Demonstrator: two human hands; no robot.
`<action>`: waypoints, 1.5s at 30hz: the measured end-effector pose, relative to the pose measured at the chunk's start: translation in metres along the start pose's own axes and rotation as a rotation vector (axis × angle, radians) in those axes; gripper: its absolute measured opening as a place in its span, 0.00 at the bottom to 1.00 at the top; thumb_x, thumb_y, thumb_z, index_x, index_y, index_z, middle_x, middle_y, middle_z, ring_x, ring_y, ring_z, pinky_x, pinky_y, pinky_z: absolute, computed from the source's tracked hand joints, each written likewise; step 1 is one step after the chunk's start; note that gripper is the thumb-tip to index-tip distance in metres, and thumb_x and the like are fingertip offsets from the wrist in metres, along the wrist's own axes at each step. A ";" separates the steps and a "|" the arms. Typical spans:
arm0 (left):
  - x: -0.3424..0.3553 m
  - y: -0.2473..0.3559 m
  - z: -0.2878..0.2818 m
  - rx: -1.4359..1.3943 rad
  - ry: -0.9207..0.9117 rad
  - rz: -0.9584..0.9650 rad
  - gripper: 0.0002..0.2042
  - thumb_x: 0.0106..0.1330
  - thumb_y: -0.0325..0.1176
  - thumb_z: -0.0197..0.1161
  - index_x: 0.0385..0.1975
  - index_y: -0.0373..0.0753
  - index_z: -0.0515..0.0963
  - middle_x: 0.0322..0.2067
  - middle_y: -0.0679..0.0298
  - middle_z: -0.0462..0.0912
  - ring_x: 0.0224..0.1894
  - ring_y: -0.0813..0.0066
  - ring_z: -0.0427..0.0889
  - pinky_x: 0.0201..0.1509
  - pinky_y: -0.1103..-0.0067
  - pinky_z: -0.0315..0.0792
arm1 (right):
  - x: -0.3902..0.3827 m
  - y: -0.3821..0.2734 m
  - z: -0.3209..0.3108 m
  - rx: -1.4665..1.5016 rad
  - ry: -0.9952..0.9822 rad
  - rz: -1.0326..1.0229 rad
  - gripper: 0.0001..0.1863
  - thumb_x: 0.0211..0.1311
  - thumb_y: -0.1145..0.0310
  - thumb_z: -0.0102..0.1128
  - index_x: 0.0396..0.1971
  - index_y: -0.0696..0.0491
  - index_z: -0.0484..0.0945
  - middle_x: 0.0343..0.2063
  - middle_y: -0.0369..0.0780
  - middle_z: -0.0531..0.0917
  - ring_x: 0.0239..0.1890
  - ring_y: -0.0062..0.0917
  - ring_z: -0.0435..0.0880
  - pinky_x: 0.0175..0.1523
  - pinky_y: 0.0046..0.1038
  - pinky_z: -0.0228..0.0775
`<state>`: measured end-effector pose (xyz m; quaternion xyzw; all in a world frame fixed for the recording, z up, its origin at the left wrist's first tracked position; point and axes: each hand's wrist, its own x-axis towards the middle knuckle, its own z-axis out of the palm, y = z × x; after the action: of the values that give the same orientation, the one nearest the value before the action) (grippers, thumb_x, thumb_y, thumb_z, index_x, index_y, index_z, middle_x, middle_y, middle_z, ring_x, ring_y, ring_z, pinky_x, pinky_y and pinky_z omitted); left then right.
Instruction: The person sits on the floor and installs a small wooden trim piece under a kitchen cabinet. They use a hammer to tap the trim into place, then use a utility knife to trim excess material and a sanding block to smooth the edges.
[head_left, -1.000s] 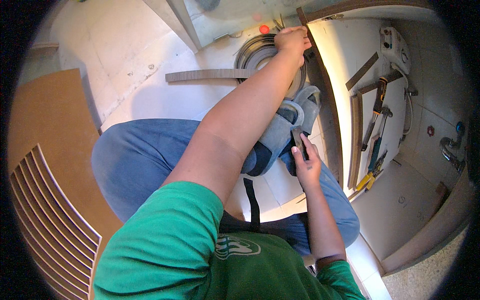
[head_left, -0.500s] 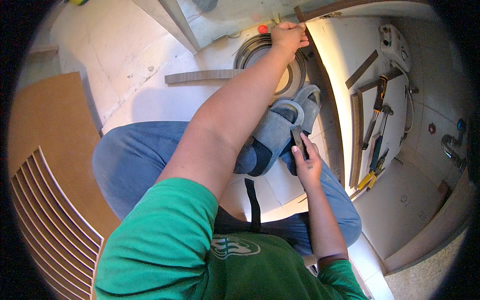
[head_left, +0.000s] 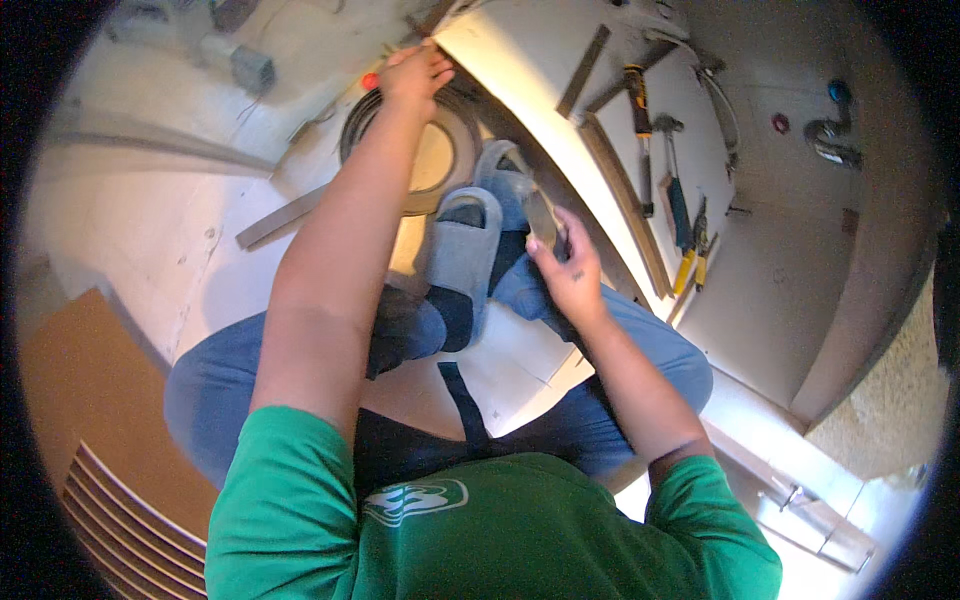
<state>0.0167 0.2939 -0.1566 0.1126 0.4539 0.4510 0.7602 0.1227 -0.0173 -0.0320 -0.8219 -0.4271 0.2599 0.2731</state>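
My left arm (head_left: 335, 260) is stretched forward to the far corner of a white panel with a dark edge. There my left hand (head_left: 415, 78) has its fingers bent together at the panel's edge; what they pinch is hidden. Close to my feet, my right hand (head_left: 572, 275) grips a small flat dark block (head_left: 541, 215) between thumb and fingers. Under my left forearm lies a coil of brown edge-banding strip (head_left: 462, 135), its loose end (head_left: 285, 218) reaching left across the floor. The white panel (head_left: 540, 110) runs along the right of my feet.
On the panel lie a chisel-like tool with an orange and black handle (head_left: 637, 100), a hammer (head_left: 673, 165), yellow-handled pliers (head_left: 686, 270) and dark strips (head_left: 583, 72). A red cap (head_left: 370, 81) sits by the coil. A brown board (head_left: 110, 400) and slatted panel (head_left: 130, 520) are at left.
The view has swung, so the coil, panel and tools appear further left. My left hand stays at the panel's far corner. My right hand still holds the block, now raised toward the panel's edge.
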 end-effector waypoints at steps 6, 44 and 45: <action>-0.002 -0.001 -0.003 0.055 -0.022 0.025 0.12 0.71 0.34 0.63 0.48 0.35 0.75 0.39 0.59 0.80 0.41 0.65 0.84 0.43 0.73 0.83 | 0.133 -0.038 -0.022 -0.434 0.227 -0.380 0.29 0.60 0.53 0.66 0.53 0.61 0.77 0.45 0.53 0.83 0.50 0.47 0.82 0.56 0.40 0.73; 0.014 0.034 -0.025 0.247 -0.217 0.095 0.18 0.68 0.33 0.67 0.50 0.26 0.75 0.41 0.53 0.84 0.46 0.63 0.86 0.50 0.74 0.82 | 0.178 0.083 -0.128 -0.497 0.230 0.019 0.18 0.70 0.54 0.57 0.37 0.56 0.79 0.34 0.51 0.83 0.38 0.46 0.83 0.46 0.44 0.72; 0.014 0.034 -0.023 0.240 -0.207 0.087 0.17 0.69 0.33 0.66 0.49 0.26 0.75 0.40 0.53 0.84 0.45 0.63 0.86 0.49 0.74 0.83 | 0.176 0.080 -0.124 -0.516 0.198 0.014 0.19 0.69 0.53 0.57 0.37 0.56 0.79 0.34 0.51 0.83 0.39 0.46 0.83 0.46 0.45 0.72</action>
<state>-0.0188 0.3188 -0.1573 0.2679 0.4185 0.4119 0.7638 0.3374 0.0637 -0.0313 -0.8885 -0.4449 0.0629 0.0935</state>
